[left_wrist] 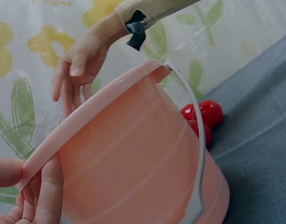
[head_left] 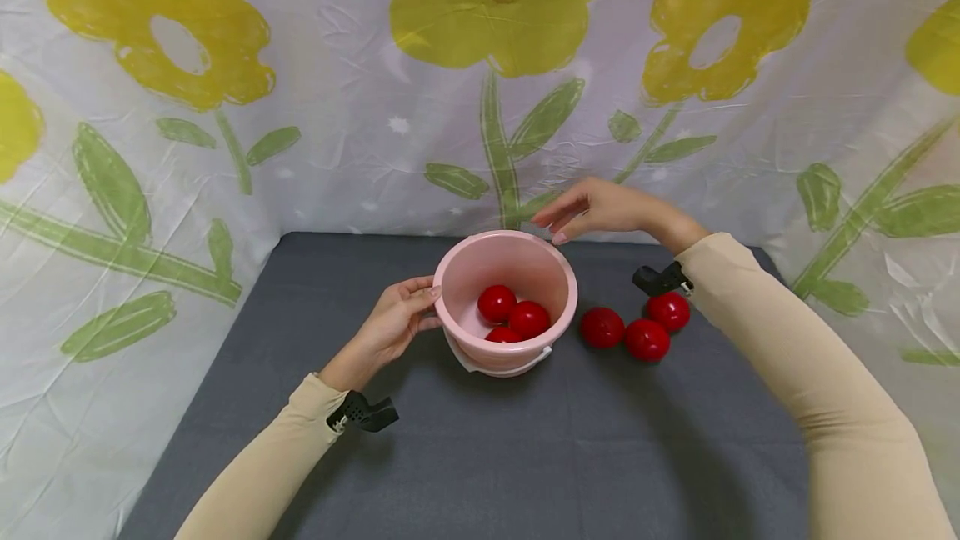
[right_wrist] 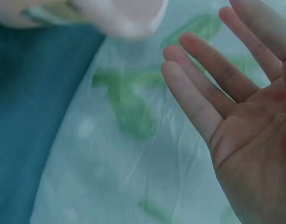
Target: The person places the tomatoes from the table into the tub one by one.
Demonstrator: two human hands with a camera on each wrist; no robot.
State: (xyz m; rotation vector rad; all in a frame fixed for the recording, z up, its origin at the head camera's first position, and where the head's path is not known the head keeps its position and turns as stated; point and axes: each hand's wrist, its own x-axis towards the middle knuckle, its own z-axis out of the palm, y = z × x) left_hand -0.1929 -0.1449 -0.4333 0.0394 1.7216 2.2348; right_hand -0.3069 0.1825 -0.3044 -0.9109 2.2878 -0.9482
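A pink bucket (head_left: 506, 244) with a white handle (left_wrist: 198, 158) stands on the dark cloth, and several red balls (head_left: 497, 304) show inside it. My left hand (head_left: 393, 319) grips the bucket's left rim, thumb on top and fingers beneath, as the left wrist view shows. Above the far right edge of the bucket hovers my right hand (head_left: 600, 211). Its fingers (right_wrist: 194, 100) look straight and spread in the right wrist view, with nothing held.
To the right of the bucket lie three more red balls (head_left: 647, 340), under the right forearm. A dark grey cloth (head_left: 480, 465) covers the table. Behind it hangs a white sheet (head_left: 337, 148) printed with yellow flowers.
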